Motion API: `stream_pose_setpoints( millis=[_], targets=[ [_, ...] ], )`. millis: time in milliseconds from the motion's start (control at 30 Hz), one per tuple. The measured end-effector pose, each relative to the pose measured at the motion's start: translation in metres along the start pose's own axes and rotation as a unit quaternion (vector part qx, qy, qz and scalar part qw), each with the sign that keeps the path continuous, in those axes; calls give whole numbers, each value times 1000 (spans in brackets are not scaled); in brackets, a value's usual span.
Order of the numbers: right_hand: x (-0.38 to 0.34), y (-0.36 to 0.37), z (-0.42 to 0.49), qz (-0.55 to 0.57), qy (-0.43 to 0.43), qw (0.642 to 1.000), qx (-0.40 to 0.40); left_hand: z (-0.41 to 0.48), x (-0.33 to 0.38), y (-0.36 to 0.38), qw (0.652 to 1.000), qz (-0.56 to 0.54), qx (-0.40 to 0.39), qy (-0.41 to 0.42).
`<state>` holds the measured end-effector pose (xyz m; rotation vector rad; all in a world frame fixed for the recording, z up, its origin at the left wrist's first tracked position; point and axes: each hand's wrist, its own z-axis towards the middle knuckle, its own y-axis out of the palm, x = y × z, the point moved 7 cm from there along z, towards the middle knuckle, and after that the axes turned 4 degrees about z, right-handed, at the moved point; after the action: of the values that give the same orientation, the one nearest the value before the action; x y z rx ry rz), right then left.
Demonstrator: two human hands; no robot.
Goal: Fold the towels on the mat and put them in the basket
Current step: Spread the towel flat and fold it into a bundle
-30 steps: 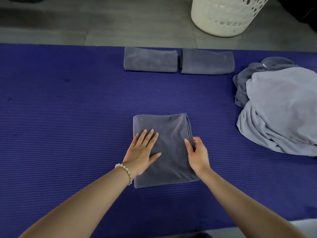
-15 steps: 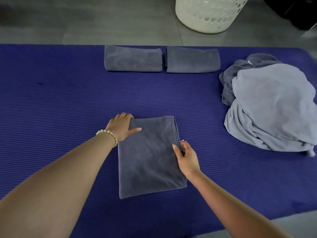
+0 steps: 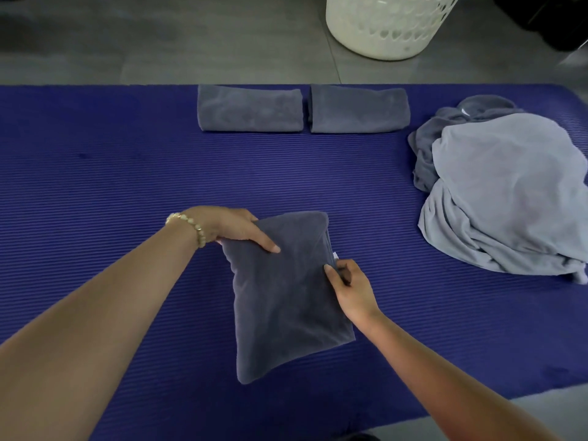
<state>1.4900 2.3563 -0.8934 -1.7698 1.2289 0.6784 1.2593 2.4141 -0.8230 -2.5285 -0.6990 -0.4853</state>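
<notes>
Right now my left hand (image 3: 229, 229) grips the dark towel (image 3: 286, 307) at its far-left corner, thumb on top, and my right hand (image 3: 350, 288) pinches its right edge. It sits mid-mat (image 3: 95, 173), with the folded towels (image 3: 249, 108) at 12 o'clock, the loose pile (image 3: 509, 192) at 2 and the basket (image 3: 391, 30) at 1.

My left hand (image 3: 229, 227) no longer lies flat on the dark towel (image 3: 286, 307). It now grips the corner on the side toward the basket (image 3: 391, 27), thumb on top. My right hand (image 3: 350, 288) goes from resting at the edge to pinching it. The end toward the basket now rises off the mat (image 3: 95, 173), bunched and narrower than before.
</notes>
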Motion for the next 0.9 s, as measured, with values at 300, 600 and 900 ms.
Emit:
stream_pose_setpoints(
  millis=[300,600,900],
  targets=[
    [-11,5,-32,107,69,989,74,-87,-16,4,921,-365,58,121],
    [-67,99,-53,348,205,875,-267,-124,-68,-22,847,-474,155,185],
    [-80,76,-7,91,-11,994,-59,-84,-169,13,908,-246,331,82]
  ],
)
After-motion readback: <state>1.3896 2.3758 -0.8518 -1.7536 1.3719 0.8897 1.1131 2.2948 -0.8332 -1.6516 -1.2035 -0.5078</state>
